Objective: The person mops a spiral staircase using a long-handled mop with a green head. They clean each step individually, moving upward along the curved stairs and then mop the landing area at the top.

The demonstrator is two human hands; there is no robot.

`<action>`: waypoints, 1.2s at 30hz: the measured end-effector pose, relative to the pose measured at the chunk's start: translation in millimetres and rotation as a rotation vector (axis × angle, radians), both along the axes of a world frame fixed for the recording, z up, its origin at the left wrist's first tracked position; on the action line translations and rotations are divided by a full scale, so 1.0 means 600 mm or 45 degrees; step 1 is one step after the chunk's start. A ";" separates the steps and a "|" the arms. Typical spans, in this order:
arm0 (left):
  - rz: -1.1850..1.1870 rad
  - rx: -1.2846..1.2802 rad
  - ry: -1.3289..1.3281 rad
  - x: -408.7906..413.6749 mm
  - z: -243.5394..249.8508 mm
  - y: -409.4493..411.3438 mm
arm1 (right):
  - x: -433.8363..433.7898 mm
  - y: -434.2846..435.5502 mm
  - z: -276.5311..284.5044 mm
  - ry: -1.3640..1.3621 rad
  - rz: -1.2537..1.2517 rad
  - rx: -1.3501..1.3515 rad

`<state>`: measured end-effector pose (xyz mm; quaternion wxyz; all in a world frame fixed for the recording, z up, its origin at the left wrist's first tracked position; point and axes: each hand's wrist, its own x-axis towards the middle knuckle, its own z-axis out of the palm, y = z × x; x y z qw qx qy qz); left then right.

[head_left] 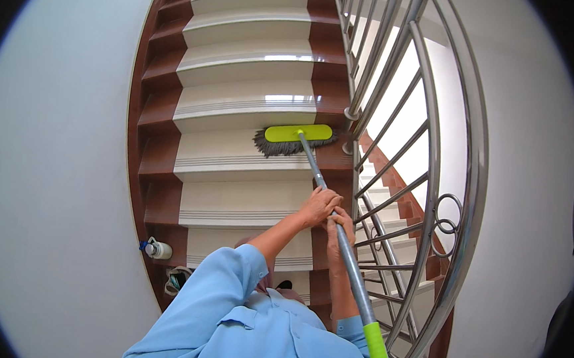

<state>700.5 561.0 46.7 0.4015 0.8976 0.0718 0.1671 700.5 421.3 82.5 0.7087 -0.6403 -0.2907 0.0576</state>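
Note:
A flat mop with a lime-green head plate [298, 133] and a fringe of grey strands [275, 147] rests on a stair tread, close to the riser behind it and the right-hand brown border. From the plate, its grey metal pole [355, 268] runs down to a bright green grip [377, 352] beside my body. My left hand [320, 206] is wrapped around the pole's middle. Just below it, my right hand [340, 228] grips the same pole, with the thumb lying along it. The two hands nearly touch, and the tread under the mop is partly hidden.
Cream stair treads [239, 141] with brown borders rise ahead. A stainless-steel railing [433, 154] lines the right, beside a lower flight [397, 246]. At left, a white bottle [158, 250] stands on a step near a small bag-like item [176, 280]. A white wall [63, 163] bounds the stairs.

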 end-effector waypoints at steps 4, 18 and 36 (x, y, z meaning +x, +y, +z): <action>-0.074 0.175 -0.024 0.030 -0.002 -0.016 | 0.020 -0.042 0.041 0.102 0.065 -0.088; -0.410 0.038 0.079 0.085 0.022 -0.063 | 0.041 -0.165 0.093 0.607 -0.505 0.781; 0.217 -0.114 -0.118 -0.098 0.080 0.187 | 0.046 0.122 0.177 0.647 0.277 0.646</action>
